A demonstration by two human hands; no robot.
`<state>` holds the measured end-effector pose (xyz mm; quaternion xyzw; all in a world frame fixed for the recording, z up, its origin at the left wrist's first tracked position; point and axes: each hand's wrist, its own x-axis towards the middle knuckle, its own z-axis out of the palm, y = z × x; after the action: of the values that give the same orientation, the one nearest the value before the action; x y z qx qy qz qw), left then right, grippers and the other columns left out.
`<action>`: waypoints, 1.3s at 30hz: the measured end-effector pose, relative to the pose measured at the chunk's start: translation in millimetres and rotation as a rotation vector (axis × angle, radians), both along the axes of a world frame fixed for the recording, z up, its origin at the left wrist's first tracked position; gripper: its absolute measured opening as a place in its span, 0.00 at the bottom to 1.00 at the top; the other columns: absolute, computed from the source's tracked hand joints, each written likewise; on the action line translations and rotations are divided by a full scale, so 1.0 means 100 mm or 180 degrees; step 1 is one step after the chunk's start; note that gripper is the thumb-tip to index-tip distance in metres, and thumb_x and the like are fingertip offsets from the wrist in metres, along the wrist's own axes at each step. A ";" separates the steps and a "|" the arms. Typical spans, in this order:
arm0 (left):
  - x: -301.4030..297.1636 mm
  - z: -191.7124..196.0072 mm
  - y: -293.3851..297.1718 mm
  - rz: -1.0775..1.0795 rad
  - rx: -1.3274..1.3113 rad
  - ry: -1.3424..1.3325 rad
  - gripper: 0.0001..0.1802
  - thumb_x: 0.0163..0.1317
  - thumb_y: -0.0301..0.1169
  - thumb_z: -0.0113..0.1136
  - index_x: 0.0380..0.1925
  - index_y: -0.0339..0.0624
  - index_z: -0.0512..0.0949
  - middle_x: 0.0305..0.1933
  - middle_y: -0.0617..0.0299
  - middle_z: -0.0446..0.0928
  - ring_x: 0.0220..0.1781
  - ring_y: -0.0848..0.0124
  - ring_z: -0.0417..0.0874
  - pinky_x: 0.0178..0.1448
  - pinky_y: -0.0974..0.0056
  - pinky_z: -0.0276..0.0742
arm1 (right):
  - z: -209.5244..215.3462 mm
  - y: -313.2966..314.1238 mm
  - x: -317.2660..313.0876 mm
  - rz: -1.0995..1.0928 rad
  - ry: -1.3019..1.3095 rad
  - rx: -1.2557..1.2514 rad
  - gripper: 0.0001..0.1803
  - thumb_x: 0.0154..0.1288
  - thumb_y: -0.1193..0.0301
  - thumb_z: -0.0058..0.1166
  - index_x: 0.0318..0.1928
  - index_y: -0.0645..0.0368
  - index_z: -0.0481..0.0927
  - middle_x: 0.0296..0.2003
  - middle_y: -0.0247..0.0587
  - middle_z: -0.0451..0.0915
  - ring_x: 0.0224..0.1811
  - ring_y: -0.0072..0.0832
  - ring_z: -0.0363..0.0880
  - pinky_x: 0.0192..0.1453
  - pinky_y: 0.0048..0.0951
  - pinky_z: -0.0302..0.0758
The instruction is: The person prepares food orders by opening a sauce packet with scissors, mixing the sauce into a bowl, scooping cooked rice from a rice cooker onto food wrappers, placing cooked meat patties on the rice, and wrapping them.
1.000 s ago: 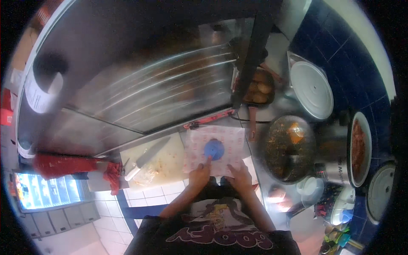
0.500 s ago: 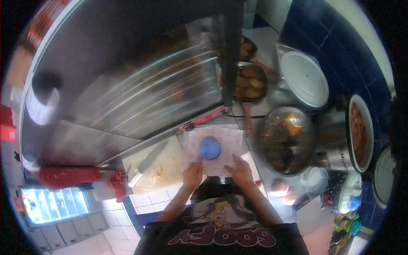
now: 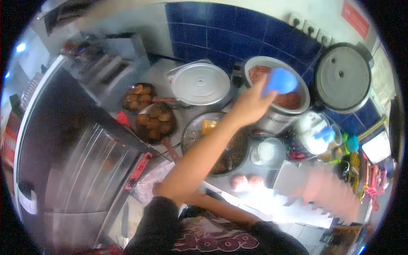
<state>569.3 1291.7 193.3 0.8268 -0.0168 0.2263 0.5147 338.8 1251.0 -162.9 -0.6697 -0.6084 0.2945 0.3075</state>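
Observation:
My left hand (image 3: 251, 105) is closed on a small blue bowl (image 3: 282, 80), smeared by motion. It holds the bowl over a silver electric cooker (image 3: 272, 124), whose pot contains reddish-brown food (image 3: 288, 101). My right forearm (image 3: 221, 208) crosses leftward beneath the left one. At its end my right hand (image 3: 157, 188) is mostly covered by the left arm, close to a sheet of printed wrapping paper (image 3: 146, 180); its fingers cannot be made out.
Under my left arm lies a wide dark pan (image 3: 238, 153) with a yellow piece (image 3: 208, 126). Two small pans (image 3: 165, 142) hold brown rounds. An oval lid (image 3: 200, 83) lies behind; a round lid (image 3: 343, 80) stands right. A glass-fronted cabinet (image 3: 85, 165) borders the left.
The blue bowl was on the paper between my hands; my left hand now has it over the cooker. My right arm has swung left under it. The view has turned right.

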 end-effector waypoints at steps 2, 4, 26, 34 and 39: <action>0.27 0.07 -0.04 0.0058 0.0122 -0.0088 0.42 0.72 0.52 0.49 0.72 0.30 0.53 0.56 0.36 0.77 0.55 0.45 0.82 0.58 0.49 0.77 | -0.01 0.00 0.04 0.0029 0.0007 0.0014 0.18 0.65 0.60 0.55 0.51 0.51 0.85 0.59 0.46 0.78 0.68 0.44 0.70 0.74 0.42 0.63; -0.16 0.18 -0.13 0.0062 0.0225 -0.0226 0.33 0.71 0.47 0.53 0.65 0.29 0.65 0.57 0.36 0.77 0.58 0.43 0.79 0.61 0.48 0.74 | -0.06 -0.08 0.10 0.0003 -0.0001 0.0018 0.17 0.63 0.61 0.56 0.51 0.51 0.85 0.59 0.45 0.78 0.67 0.44 0.70 0.74 0.42 0.64; -4.98 -3.30 0.57 0.2946 0.0236 0.1943 0.07 0.62 0.33 0.63 0.40 0.51 0.84 0.43 0.64 0.85 0.49 0.62 0.84 0.63 0.49 0.72 | -0.07 0.04 0.65 -0.0280 0.1074 -0.0249 0.14 0.65 0.62 0.62 0.41 0.59 0.88 0.41 0.52 0.86 0.50 0.39 0.84 0.57 0.38 0.77; -4.90 -3.55 0.93 0.3704 -0.1008 0.2422 0.18 0.61 0.37 0.61 0.51 0.49 0.78 0.39 0.45 0.84 0.43 0.49 0.87 0.49 0.51 0.81 | -0.08 0.54 0.18 -0.1986 0.0506 -0.0298 0.20 0.62 0.57 0.64 0.33 0.66 0.85 0.24 0.48 0.82 0.30 0.42 0.83 0.40 0.42 0.75; -4.76 -3.51 0.87 0.3875 -0.0949 0.2650 0.23 0.61 0.37 0.60 0.57 0.51 0.73 0.47 0.44 0.83 0.49 0.46 0.85 0.54 0.45 0.77 | 0.07 0.20 -0.08 -0.1209 -0.1600 0.0459 0.18 0.62 0.60 0.60 0.49 0.58 0.82 0.46 0.50 0.79 0.52 0.49 0.75 0.58 0.52 0.71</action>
<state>93.6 1378.2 -157.7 0.6288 0.6701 0.1395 0.3690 330.7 1270.9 -156.2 -0.7996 -0.5487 0.0134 0.2438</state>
